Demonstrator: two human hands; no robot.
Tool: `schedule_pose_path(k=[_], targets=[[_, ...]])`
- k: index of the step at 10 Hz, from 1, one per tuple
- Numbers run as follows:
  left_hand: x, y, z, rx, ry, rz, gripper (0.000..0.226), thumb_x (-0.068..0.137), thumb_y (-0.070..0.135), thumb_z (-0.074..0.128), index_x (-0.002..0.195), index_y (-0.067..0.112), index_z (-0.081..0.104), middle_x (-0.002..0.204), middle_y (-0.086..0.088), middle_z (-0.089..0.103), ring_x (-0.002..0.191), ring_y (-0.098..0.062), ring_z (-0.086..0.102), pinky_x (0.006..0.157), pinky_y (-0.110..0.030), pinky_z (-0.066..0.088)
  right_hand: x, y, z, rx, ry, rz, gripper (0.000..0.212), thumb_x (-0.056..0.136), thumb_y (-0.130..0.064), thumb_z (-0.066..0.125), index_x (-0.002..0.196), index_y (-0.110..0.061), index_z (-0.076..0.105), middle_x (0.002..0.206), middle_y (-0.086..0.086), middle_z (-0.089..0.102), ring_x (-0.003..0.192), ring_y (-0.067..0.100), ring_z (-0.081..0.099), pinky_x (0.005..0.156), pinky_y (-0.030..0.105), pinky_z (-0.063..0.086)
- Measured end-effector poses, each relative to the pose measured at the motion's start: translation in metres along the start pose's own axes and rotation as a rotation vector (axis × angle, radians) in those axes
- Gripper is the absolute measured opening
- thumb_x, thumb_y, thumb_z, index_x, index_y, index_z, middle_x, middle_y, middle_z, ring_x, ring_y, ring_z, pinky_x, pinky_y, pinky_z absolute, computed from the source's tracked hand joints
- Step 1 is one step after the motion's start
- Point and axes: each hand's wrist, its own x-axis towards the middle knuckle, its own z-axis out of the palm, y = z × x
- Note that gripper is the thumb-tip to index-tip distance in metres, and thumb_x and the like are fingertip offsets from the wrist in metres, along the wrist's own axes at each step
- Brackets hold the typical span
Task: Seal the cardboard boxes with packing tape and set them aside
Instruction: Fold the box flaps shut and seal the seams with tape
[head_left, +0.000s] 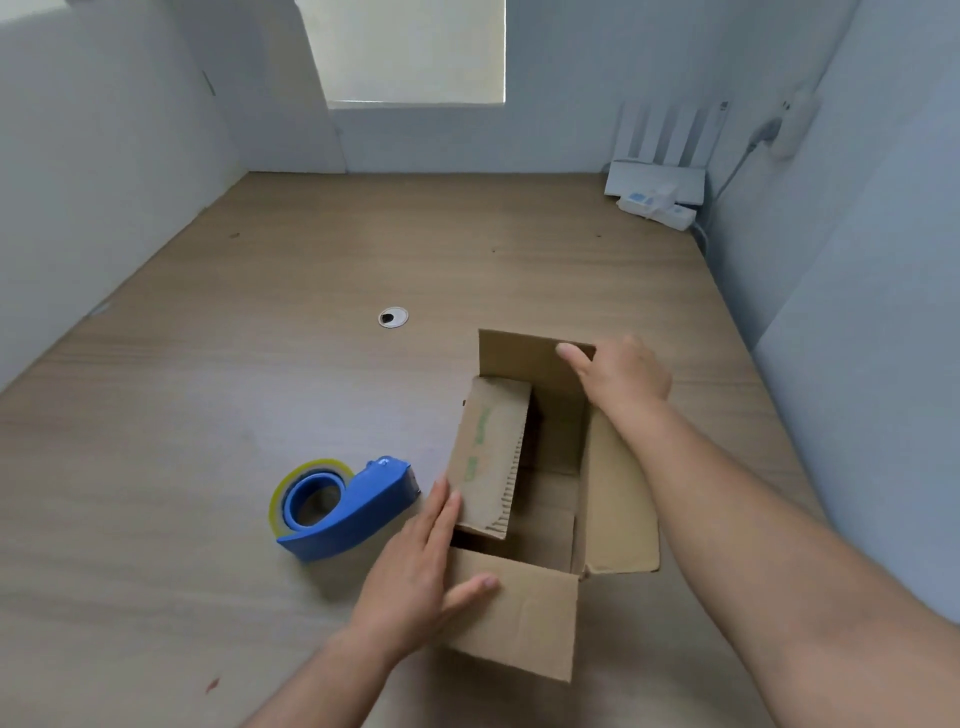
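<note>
Head view is showing the cardboard box (545, 525) sitting open on the tabletop (249, 364), low and right of centre, directly in front of the person, with both hands already reaching it. Its long axis is running away from the person, near end to far end, tilted a little to the right.

The left hand (415, 561) is lying flat with straight fingers along the outside of the left flap (491, 457), which is leaning inward over the opening, while the thumb is spreading onto the near flap (524, 618). The right hand (623, 379) is resting at the top corner of the far flap (524, 358), which is standing upright; one digit is showing on the inner face and the others are hidden behind the cardboard, so I cannot tell whether it is pinching the flap or only pressing it. The right flap (621, 509) is splaying outward under the right forearm.

The tape dispenser (337, 512) (blue, with a clear roll on it) is lying to the left of the box, just beside the left hand and well apart from the right. By my judgement the flaps are wanting folding shut first, the short ones before the long, and the left hand is the better placed to be fetching the tape afterwards.
</note>
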Motion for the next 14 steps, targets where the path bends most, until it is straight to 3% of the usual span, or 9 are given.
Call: schedule_pose_path(k=[2, 4, 6, 7, 8, 9, 11, 12, 14], targets=[[0.005, 0.017, -0.011, 0.037, 0.11, -0.142, 0.111, 0.06, 0.092, 0.023, 0.149, 0.027, 0.018, 0.158, 0.012, 0.012, 0.14, -0.007, 0.025, 0.116, -0.027, 0.023, 0.023, 0.013, 0.018, 0.105, -0.071, 0.174, 0.064, 0.086, -0.067, 0.049, 0.118, -0.013, 0.059, 0.119, 0.013, 0.057, 0.108, 0.032, 0.056, 0.081, 0.036, 0.043], [0.036, 0.056, -0.031, 0.299, 0.067, -0.31, 0.112, 0.073, 0.083, 0.044, 0.151, 0.011, 0.008, 0.138, -0.008, 0.038, 0.125, -0.024, 0.041, 0.1, -0.037, 0.043, 0.011, 0.015, 0.017, 0.285, -0.057, 0.069, 0.06, 0.085, -0.052, 0.062, 0.128, -0.012, 0.048, 0.129, 0.012, 0.048, 0.117, 0.031, 0.049, 0.089, 0.037, 0.043], [0.041, 0.052, -0.045, 0.007, 0.124, -0.33, 0.03, 0.095, 0.033, 0.035, 0.115, 0.015, 0.045, 0.103, -0.007, 0.06, 0.086, -0.023, 0.056, 0.072, -0.035, 0.049, -0.034, 0.036, 0.003, 0.355, -0.138, 0.089, 0.091, 0.087, -0.034, 0.066, 0.153, -0.016, 0.006, 0.154, 0.012, 0.021, 0.139, 0.029, 0.027, 0.106, 0.042, 0.035], [0.04, 0.036, -0.053, -0.182, 0.173, -0.309, 0.017, 0.096, 0.015, 0.032, 0.091, 0.012, 0.049, 0.094, -0.014, 0.062, 0.072, -0.023, 0.048, 0.066, -0.034, 0.04, -0.064, 0.049, 0.004, 0.313, -0.242, 0.186, 0.073, 0.088, -0.039, 0.062, 0.145, -0.01, 0.024, 0.14, 0.014, 0.043, 0.12, 0.03, 0.049, 0.082, 0.036, 0.045], [0.036, 0.021, -0.057, -0.308, 0.249, -0.313, 0.02, 0.1, 0.017, 0.036, 0.1, 0.007, 0.054, 0.086, -0.005, 0.057, 0.08, -0.026, 0.051, 0.071, -0.036, 0.043, -0.094, 0.053, 0.006, 0.296, -0.298, 0.165, 0.048, 0.092, -0.039, 0.054, 0.129, -0.01, 0.044, 0.121, 0.012, 0.058, 0.103, 0.03, 0.057, 0.071, 0.031, 0.04], [0.032, 0.013, -0.057, -0.469, 0.233, -0.352, 0.021, 0.1, 0.022, 0.038, 0.091, 0.007, 0.051, 0.082, -0.01, 0.055, 0.083, -0.035, 0.061, 0.074, -0.047, 0.055, -0.12, 0.045, -0.001, 0.23, -0.238, 0.102, 0.036, 0.097, -0.035, 0.044, 0.12, -0.008, 0.048, 0.112, 0.013, 0.06, 0.099, 0.032, 0.057, 0.073, 0.033, 0.041], [0.02, 0.025, -0.054, -0.811, 0.137, -0.462, 0.025, 0.102, 0.023, 0.033, 0.113, 0.005, 0.047, 0.104, -0.016, 0.054, 0.089, -0.033, 0.064, 0.062, -0.037, 0.056, -0.169, 0.008, 0.003, 0.03, -0.18, -0.1, 0.054, 0.099, -0.054, 0.027, 0.129, -0.012, 0.042, 0.126, 0.009, 0.052, 0.112, 0.027, 0.048, 0.078, 0.036, 0.039], [0.016, 0.021, -0.054, -0.808, 0.079, -0.401, 0.031, 0.101, 0.019, 0.034, 0.129, 0.009, 0.046, 0.115, -0.016, 0.056, 0.092, -0.03, 0.064, 0.065, -0.037, 0.057, -0.176, 0.006, 0.006, 0.002, -0.102, -0.105, 0.043, 0.103, -0.041, 0.024, 0.122, -0.01, 0.047, 0.122, 0.011, 0.055, 0.103, 0.027, 0.05, 0.073, 0.034, 0.036], [0.018, 0.011, -0.065, -0.696, 0.066, -0.277, 0.041, 0.098, 0.011, 0.038, 0.139, 0.004, 0.037, 0.112, -0.019, 0.057, 0.077, -0.023, 0.057, 0.069, -0.038, 0.055, -0.163, 0.016, -0.01, 0.1, 0.008, 0.174, 0.028, 0.099, -0.014, 0.029, 0.111, -0.002, 0.051, 0.106, 0.021, 0.064, 0.097, 0.037, 0.059, 0.068, 0.034, 0.034]])
